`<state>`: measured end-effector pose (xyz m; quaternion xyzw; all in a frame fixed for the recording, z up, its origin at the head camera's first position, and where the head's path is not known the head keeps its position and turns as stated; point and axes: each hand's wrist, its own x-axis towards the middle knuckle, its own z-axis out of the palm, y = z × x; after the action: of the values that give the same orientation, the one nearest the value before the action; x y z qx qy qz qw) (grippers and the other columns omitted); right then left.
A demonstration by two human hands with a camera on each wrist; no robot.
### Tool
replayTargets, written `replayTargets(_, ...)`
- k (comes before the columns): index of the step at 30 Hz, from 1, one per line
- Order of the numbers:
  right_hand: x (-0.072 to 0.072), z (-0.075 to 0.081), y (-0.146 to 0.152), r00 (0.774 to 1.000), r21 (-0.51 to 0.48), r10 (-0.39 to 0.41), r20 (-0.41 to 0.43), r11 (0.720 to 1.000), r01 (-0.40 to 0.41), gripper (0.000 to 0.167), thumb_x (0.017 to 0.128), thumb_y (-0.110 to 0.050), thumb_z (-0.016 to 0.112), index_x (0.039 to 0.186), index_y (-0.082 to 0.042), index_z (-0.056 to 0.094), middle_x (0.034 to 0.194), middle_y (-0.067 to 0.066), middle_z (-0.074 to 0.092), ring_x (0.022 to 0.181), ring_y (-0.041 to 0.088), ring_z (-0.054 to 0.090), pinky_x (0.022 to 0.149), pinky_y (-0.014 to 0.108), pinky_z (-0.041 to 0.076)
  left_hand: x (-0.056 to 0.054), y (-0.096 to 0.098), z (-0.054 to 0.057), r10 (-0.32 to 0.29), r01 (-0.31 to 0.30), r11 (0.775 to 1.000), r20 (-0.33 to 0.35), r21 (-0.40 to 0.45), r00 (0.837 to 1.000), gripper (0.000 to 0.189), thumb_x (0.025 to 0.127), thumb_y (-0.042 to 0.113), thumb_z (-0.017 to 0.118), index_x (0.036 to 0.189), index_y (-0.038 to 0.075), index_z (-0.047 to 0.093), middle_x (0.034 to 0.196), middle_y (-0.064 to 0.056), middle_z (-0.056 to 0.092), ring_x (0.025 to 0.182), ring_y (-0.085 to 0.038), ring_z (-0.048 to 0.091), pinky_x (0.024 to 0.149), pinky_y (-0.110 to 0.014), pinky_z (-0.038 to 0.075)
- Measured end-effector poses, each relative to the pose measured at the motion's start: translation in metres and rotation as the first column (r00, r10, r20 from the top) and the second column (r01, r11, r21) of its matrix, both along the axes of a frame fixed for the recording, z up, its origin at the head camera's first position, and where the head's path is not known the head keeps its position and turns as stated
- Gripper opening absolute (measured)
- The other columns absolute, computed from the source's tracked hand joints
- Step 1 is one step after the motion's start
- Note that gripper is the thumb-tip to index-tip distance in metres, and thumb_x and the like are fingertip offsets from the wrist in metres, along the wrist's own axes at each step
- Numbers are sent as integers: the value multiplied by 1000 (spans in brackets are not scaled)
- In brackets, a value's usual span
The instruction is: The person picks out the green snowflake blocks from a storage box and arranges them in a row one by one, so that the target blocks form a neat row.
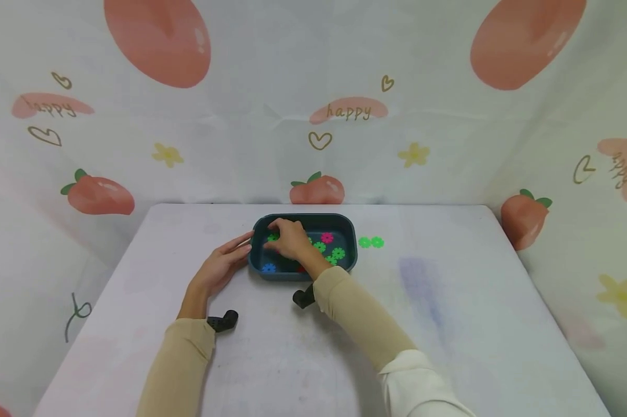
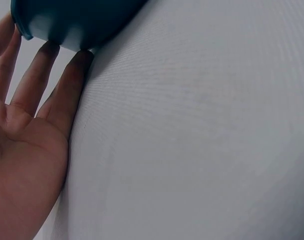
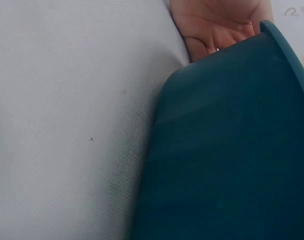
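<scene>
A dark teal rectangular tub [image 1: 303, 276] stands near the table's far edge, holding several flower-shaped plastic pieces: green [image 1: 338, 253], pink [image 1: 327, 237], blue [image 1: 269, 267] and a partly hidden red one. My left hand [image 1: 222, 267] touches the tub's left end with fingers extended; in the left wrist view its fingertips [image 2: 51, 46] meet the wall. My right hand [image 1: 291, 240] reaches inside over the left half, thumb and index finger apart around a green flower piece [image 1: 273, 237]. The tub wall [image 3: 231, 140] hides this hand in the right wrist view.
Two green flower pieces [image 1: 371, 242] lie side by side on the white table [image 1: 475, 301], just right of the tub. Behind the table hangs a white cloth [image 1: 251, 139] printed with peaches and flowers. A black wrist mount [image 1: 223, 321] protrudes from the left sleeve.
</scene>
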<state>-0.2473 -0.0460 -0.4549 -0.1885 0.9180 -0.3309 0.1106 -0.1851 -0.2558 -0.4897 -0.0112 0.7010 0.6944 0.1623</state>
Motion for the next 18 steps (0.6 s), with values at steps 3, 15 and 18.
replayTargets(3, -1, -1, -2, 1000, 18, -9, -17, 1000, 9, 51, 91, -35, 78, 136, -15, 63, 135, 3, 68, 129, 29, 52, 111, 41, 45, 1, 0, 1, -1, 1, 1000, -2, -2, 1000, 57, 106, 32, 57, 159, 18, 39, 166, -9, 36, 130, 3, 54, 103, -12, 45)
replayTargets(15, -3, -6, 1, 999, -65, 30, 19, 997, -29, 46, 93, -26, 77, 134, -11, 64, 131, 7, 70, 127, 25, 59, 113, 38, 46, 1, 0, 3, 3, -3, 1000, 3, -24, 1000, 56, 106, 31, 56, 158, 20, 39, 166, -6, 36, 139, -3, 48, 119, -25, 39)
replayTargets(18, -3, -9, 1, 999, -83, 28, 20, 996, -26, 43, 93, -22, 77, 132, -10, 64, 130, 7, 70, 126, 24, 59, 113, 38, 45, 1, 1, 2, 6, -6, 1000, 8, -29, 1000, 54, 107, 30, 55, 158, 20, 39, 166, -5, 36, 139, -3, 49, 117, -24, 40)
